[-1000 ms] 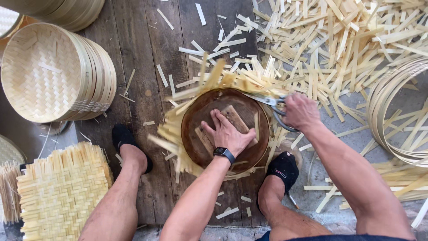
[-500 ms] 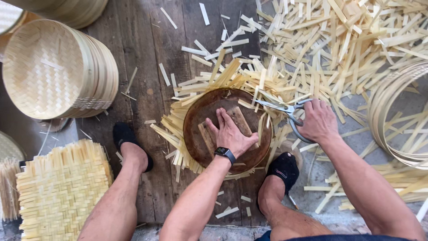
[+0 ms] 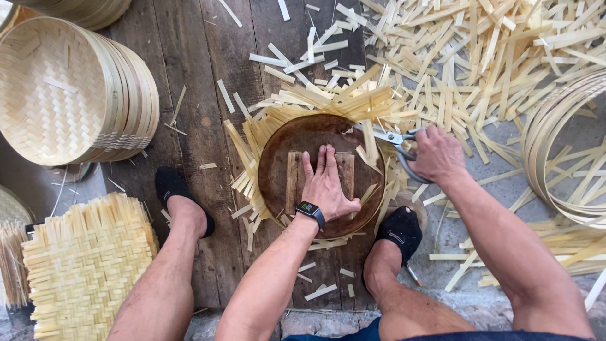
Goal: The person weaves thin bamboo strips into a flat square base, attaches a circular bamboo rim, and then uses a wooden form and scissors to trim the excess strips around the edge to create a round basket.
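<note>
My left hand point(image 3: 328, 186), with a dark watch on the wrist, presses flat on a round brown wooden disc point(image 3: 278, 167) that lies on a woven bamboo mat point(image 3: 297, 107) whose strip ends stick out around it. The fingers lie spread over two wooden bars fixed on the disc. My right hand point(image 3: 437, 155) grips scissors point(image 3: 392, 137) at the disc's right edge, the blades pointing left into the protruding strips.
A stack of round woven bamboo trays point(image 3: 69, 95) leans at the left. A pile of square woven mats point(image 3: 85, 265) sits at bottom left. Loose cut bamboo strips point(image 3: 480, 57) cover the floor at right, by bamboo hoops point(image 3: 562, 151). My feet in black socks flank the disc.
The disc and mat have been turned under my left hand, so the bars now stand upright. My right hand with the scissors has moved along the disc's right edge.
</note>
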